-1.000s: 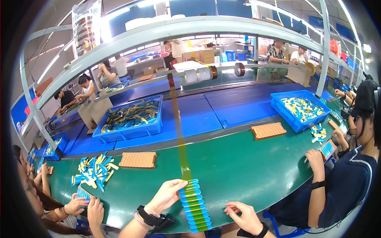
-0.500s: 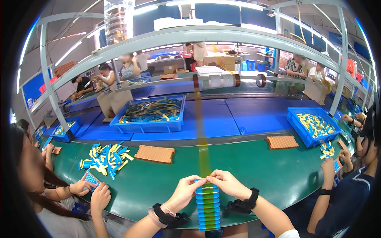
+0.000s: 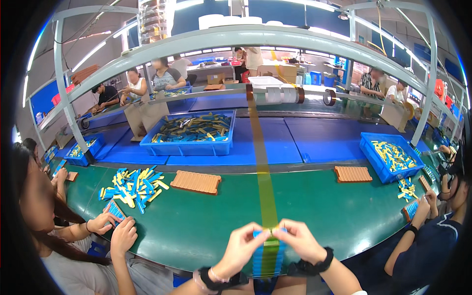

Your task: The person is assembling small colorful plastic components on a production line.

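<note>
An amber tape [image 3: 265, 191] comes down from a roll [image 3: 250, 92] on the bar across the line and slants toward me over the green table. At its near end the tape runs along the middle of a row of narrow blue pieces [image 3: 258, 256], laid crosswise one below another. At the top of this row, my left hand [image 3: 240, 250] pinches the tape's left edge between thumb and fingers. My right hand [image 3: 301, 242] pinches its right edge, close beside the left thumb. The fingertips cover the uppermost pieces, and the row is slightly blurred.
Left of me lie a loose pile of blue and yellow pieces [image 3: 132, 188] and a grooved brown block [image 3: 195, 182]. Another grooved block [image 3: 353, 174] lies right, near a blue bin [image 3: 369, 156]. A larger bin [image 3: 187, 149] stands behind. A co-worker's hands [image 3: 120, 233] work left; another person sits right.
Both hands, still pinching the tape, have come lower and to the right in view, with the blue row. The whole view has shifted a little. The right co-worker's raised hand has come down.
</note>
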Motion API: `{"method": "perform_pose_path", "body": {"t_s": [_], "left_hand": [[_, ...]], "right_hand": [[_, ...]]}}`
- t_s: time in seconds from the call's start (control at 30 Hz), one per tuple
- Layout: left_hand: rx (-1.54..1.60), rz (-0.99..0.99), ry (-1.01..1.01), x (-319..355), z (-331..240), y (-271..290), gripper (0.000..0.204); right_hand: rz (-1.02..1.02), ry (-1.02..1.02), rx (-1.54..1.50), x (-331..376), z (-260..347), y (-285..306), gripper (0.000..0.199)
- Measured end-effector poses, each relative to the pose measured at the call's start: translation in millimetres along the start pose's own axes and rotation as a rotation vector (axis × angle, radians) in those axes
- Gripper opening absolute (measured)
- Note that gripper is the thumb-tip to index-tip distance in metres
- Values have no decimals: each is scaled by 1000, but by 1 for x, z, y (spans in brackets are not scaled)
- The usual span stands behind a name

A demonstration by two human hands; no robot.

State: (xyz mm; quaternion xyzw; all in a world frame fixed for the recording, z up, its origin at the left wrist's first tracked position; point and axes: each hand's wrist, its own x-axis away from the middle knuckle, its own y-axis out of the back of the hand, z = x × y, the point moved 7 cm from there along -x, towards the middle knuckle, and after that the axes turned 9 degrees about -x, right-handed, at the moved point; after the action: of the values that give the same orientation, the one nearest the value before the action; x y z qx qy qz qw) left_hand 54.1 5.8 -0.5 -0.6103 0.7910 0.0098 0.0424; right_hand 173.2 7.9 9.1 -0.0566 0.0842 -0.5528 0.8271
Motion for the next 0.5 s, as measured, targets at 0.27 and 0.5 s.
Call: {"method": "perform_pose_path", "body": {"t_s": [0.27, 0.5], "left_hand": [[-218, 5, -81, 53, 45, -13, 10], [-129, 147, -18, 45, 68, -5, 10]], "right_hand": [[9, -198, -109, 63, -84, 5, 9], [-54, -24, 147, 57, -70, 3, 14]]}}
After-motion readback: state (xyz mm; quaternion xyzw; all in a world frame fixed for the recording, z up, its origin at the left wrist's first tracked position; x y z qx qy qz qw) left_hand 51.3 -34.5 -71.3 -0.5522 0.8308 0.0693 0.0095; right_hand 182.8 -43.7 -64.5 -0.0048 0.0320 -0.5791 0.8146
